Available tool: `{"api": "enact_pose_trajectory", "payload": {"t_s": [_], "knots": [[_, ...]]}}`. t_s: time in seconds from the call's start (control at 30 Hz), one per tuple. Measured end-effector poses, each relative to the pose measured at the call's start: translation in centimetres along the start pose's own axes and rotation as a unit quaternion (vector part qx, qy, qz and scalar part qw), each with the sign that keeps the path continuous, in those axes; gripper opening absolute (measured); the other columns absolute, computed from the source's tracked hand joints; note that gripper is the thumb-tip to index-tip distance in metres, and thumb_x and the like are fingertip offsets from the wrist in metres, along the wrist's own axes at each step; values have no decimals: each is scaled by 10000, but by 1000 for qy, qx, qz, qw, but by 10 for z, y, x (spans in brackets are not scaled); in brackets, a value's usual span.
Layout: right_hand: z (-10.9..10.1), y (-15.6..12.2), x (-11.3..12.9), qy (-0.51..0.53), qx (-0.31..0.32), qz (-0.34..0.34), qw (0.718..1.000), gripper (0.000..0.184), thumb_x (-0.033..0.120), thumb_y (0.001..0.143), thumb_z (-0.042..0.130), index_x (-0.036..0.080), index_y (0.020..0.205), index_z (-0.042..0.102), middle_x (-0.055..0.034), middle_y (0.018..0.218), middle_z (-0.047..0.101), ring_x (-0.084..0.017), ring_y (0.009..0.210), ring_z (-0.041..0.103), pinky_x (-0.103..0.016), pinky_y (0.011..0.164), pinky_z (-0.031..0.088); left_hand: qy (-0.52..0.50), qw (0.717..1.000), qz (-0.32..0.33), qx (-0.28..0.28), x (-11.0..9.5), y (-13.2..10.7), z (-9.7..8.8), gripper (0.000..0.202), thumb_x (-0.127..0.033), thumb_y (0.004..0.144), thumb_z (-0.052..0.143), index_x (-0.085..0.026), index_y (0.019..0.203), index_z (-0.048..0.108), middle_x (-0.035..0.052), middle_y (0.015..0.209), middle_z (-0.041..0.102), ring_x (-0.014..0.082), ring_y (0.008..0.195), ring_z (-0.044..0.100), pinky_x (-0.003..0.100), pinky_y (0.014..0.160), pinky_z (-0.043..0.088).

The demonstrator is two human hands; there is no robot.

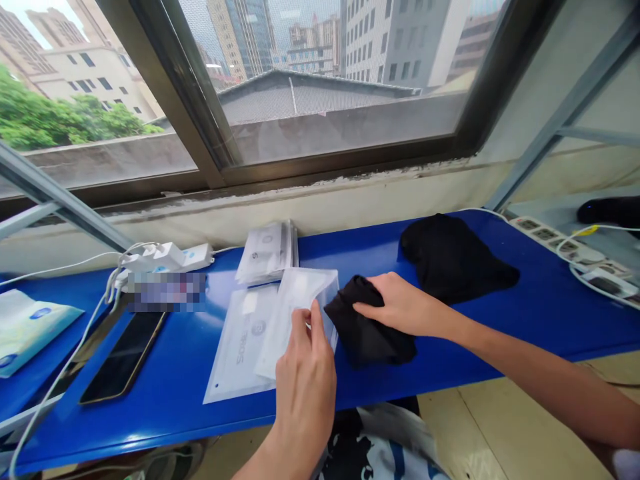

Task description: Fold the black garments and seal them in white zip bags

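My left hand (307, 353) pinches the edge of a frosted plastic bag (295, 313) near its opening. That bag lies partly over another frosted bag (245, 340) with grey print on it. In my right hand (397, 303) is a folded black cloth (375, 330), gripped from above with the thumb on top. One corner of the cloth touches or lies close to the bag's right edge; I cannot tell whether any of it is inside. Further right, a larger black cloth piece (455, 260) lies loosely on the blue table (470, 347).
A stack of packed frosted bags (267, 250) stands behind, against the wall. To the left are a phone (125, 357), a white power strip (170, 257) with cables, and a tissue pack (35, 330). Another power strip (560, 243) sits at the right. The window (340, 80) is behind.
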State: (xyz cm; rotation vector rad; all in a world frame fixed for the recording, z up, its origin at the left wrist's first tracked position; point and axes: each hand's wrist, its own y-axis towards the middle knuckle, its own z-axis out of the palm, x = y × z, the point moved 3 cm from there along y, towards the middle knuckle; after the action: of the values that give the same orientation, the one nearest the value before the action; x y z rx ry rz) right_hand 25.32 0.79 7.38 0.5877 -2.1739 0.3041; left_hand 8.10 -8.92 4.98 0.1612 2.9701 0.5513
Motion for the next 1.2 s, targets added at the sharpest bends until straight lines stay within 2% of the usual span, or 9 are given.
{"api": "enact_pose_trajectory", "payload": {"t_s": [0.1,0.23,0.43,0.57,0.7,0.77,0.83,0.97,1.2], "knots": [[2,-1,6,-56,-8,-19,998,167,245,853,647,175,703,624,-30,712,723,-179,644,649,-276,569,397,1,999,43,-18,-10,-4,5,800,38,812,512,-150,1558,295,105,1108,558,126,558,553,242,395,360],[5,-7,4,152,-120,10,981,218,357,849,719,149,913,715,-78,954,780,-242,892,729,-305,748,537,-22,997,63,-27,-19,-4,8,1021,104,736,478,-140,1637,63,151,1194,552,142,632,609,223,412,422],[28,-7,-13,405,65,40,911,589,242,627,921,153,1174,721,-66,1083,774,-261,1090,710,-363,970,553,-92,991,68,-63,-33,-7,15,1097,128,722,385,-187,1645,-119,190,1246,530,236,912,678,234,531,530],[26,-6,-24,434,-22,45,900,432,223,592,931,126,978,763,-51,915,778,-250,925,732,-363,885,574,-167,975,134,-66,-40,-15,0,883,-13,879,538,-228,1654,173,179,1243,533,255,959,652,303,620,585],[18,-13,-32,496,-6,30,868,431,241,635,930,174,1022,753,-31,944,779,-200,921,730,-345,908,573,-253,943,38,-214,11,1,-37,619,-163,813,778,-382,1373,628,106,1391,489,362,1312,495,579,1081,467],[15,-16,-35,510,23,29,859,422,272,686,915,192,1063,744,-39,999,776,-185,951,726,-341,922,572,-364,917,-55,-156,46,20,-37,776,-276,768,844,-364,1471,528,112,1437,504,368,1323,521,552,1078,493],[14,-18,-37,523,49,26,851,438,319,728,896,212,1118,728,-46,1051,769,-182,979,724,-340,922,576,-519,848,-105,15,64,37,-23,819,-341,765,851,-322,1497,486,133,1390,592,361,1231,620,507,982,573],[17,-13,-30,493,24,-15,870,467,365,728,892,211,1133,716,-50,1050,768,-206,985,728,-361,922,586,-663,704,-129,220,52,45,1,692,-334,770,853,-233,1388,558,153,1273,691,339,1130,694,434,898,614],[11,0,-2,257,2,-159,953,612,348,727,873,191,1282,668,-97,1223,715,-298,1126,675,-430,983,562,-624,739,-166,190,33,30,13,597,-303,677,915,-194,1191,631,115,1112,747,310,1016,722,367,794,615]]}}
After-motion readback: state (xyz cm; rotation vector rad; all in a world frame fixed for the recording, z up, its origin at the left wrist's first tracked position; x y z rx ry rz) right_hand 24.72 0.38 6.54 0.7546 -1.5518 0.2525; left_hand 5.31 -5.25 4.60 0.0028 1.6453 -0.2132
